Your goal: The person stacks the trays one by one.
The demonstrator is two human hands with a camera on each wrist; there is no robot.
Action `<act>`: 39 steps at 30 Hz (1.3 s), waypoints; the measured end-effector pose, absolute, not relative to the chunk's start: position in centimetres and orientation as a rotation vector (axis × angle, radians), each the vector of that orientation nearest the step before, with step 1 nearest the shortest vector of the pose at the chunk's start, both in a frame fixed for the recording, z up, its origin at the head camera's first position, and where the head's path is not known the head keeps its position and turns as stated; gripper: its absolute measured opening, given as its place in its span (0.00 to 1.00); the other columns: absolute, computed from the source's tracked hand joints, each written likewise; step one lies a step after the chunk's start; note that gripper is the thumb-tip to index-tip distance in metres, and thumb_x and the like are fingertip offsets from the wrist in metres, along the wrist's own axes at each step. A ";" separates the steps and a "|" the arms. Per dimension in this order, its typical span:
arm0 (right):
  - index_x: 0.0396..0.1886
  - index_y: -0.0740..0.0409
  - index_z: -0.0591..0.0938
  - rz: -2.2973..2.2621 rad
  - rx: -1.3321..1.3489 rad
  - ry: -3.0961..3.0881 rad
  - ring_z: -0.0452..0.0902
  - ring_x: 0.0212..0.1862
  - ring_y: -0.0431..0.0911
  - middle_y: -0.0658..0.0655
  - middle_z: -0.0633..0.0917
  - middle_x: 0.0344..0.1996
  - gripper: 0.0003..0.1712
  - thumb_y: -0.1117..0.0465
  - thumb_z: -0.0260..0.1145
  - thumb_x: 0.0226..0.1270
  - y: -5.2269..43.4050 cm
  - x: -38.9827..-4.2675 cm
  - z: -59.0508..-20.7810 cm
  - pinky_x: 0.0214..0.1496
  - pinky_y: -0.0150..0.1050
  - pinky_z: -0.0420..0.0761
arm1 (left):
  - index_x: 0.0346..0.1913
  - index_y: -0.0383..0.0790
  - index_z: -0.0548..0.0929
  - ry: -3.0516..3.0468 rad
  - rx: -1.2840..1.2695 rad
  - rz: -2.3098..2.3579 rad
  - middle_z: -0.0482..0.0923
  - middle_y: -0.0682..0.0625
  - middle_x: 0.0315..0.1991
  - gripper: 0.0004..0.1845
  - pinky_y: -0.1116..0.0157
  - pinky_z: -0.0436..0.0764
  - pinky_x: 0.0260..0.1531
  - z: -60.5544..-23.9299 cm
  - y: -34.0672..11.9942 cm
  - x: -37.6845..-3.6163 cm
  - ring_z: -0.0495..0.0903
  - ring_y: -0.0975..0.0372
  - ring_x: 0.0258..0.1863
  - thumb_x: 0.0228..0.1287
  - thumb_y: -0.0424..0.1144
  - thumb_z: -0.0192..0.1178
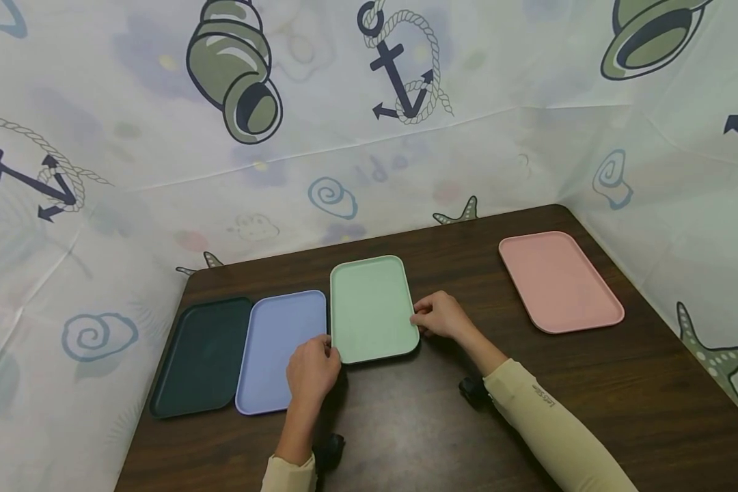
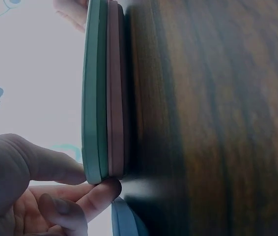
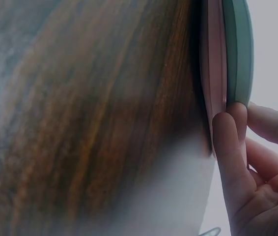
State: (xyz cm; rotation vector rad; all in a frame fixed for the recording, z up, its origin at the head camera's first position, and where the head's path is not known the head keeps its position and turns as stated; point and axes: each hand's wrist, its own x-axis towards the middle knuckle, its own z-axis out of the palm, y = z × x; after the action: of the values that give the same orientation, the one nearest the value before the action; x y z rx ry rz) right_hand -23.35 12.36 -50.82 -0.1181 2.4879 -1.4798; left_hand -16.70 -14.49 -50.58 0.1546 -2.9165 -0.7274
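Note:
A light green tray (image 1: 372, 307) is between my two hands near the middle of the table. Directly under it, both wrist views show the edge of a pink tray (image 2: 115, 93), which the green one hides in the head view. My left hand (image 1: 312, 365) pinches the near left corner, thumb on the green edge and a fingertip down at the pink edge. With thumb and fingers, my right hand (image 1: 439, 314) grips the right side low down. In the right wrist view, its fingertips (image 3: 225, 130) lie across the edges of both trays.
A blue tray (image 1: 289, 335) lies just left of the green one, partly behind my left hand. Beside that is a dark green tray (image 1: 203, 359). Another pink tray (image 1: 562, 280) lies apart at the right. Patterned cloth (image 1: 320, 157) surrounds the back and sides of the brown table (image 1: 406, 424).

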 end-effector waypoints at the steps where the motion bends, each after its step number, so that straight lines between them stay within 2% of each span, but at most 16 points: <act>1: 0.47 0.70 0.84 -1.474 -0.118 2.493 0.83 0.26 0.46 0.54 0.86 0.27 0.15 0.67 0.69 0.60 12.3 -23.4 -50.8 0.29 0.40 0.83 | 0.47 0.42 0.88 -2.912 0.156 -0.724 0.85 0.50 0.31 0.15 0.50 0.78 0.29 -50.6 -14.4 -16.7 0.83 0.51 0.34 0.59 0.34 0.58; 6: 0.48 0.68 0.85 -1.447 -0.102 2.512 0.84 0.27 0.46 0.53 0.86 0.27 0.16 0.66 0.70 0.61 12.3 -23.5 -50.5 0.28 0.38 0.82 | 0.45 0.43 0.89 -2.895 0.169 -0.700 0.85 0.49 0.32 0.15 0.50 0.78 0.27 -50.4 -14.2 -16.7 0.83 0.50 0.34 0.57 0.34 0.57; 12: 0.49 0.67 0.85 -1.454 -0.115 2.526 0.84 0.27 0.45 0.53 0.86 0.28 0.17 0.64 0.70 0.61 12.3 -23.8 -50.5 0.29 0.38 0.82 | 0.38 0.45 0.89 -2.882 0.172 -0.650 0.84 0.48 0.30 0.12 0.54 0.74 0.20 -50.4 -13.9 -17.1 0.80 0.52 0.27 0.57 0.32 0.57; 19: 0.49 0.66 0.85 -1.452 -0.126 2.528 0.84 0.27 0.45 0.53 0.86 0.28 0.17 0.64 0.70 0.62 12.5 -24.3 -50.7 0.29 0.38 0.82 | 0.44 0.40 0.89 -2.848 0.164 -0.633 0.86 0.43 0.37 0.13 0.49 0.78 0.23 -50.2 -13.6 -17.4 0.84 0.47 0.31 0.58 0.32 0.59; 25: 0.50 0.65 0.85 -1.419 -0.111 2.542 0.83 0.27 0.45 0.53 0.86 0.29 0.17 0.63 0.71 0.62 12.6 -24.4 -50.5 0.29 0.38 0.82 | 0.43 0.36 0.89 -2.799 0.114 -0.631 0.86 0.43 0.31 0.13 0.50 0.78 0.20 -50.2 -13.5 -17.4 0.83 0.47 0.27 0.54 0.30 0.61; 39: 0.50 0.64 0.85 -1.400 -0.124 2.556 0.83 0.27 0.44 0.52 0.86 0.29 0.17 0.62 0.70 0.63 12.9 -24.5 -50.6 0.29 0.38 0.82 | 0.43 0.36 0.89 -2.809 0.138 -0.647 0.86 0.45 0.30 0.12 0.49 0.79 0.23 -50.0 -13.1 -17.5 0.84 0.47 0.29 0.56 0.33 0.64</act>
State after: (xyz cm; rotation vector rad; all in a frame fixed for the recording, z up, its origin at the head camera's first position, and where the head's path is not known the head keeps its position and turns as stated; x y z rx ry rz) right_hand -24.53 12.87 -50.58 -0.1240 2.5563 -1.4001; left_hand -17.47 -13.12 -49.97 0.1381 -2.8094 -0.6465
